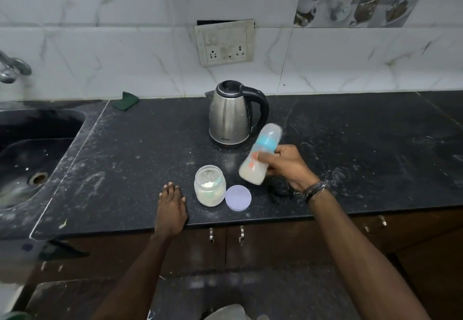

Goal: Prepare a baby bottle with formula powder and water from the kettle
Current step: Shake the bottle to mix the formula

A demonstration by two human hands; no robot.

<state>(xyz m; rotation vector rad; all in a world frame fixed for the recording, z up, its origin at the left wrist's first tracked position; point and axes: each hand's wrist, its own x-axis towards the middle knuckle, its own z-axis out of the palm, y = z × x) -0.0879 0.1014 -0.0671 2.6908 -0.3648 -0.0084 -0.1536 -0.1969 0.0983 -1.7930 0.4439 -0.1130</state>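
our right hand [288, 167] clamps tilted, capped bottle [260, 154] of milky liquid | left hand [171, 207] flat on desk [125, 144] | open jar [210, 185]: white powder, scoop

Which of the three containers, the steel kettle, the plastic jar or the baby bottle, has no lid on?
The clear plastic powder jar: its round lilac lid lies beside it. The steel kettle and the tilted baby bottle are closed.

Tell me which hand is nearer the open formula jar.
Left. The left hand lies flat on the counter just to the left of the formula jar. The right hand is farther off, up and to the right, holding the tilted baby bottle.
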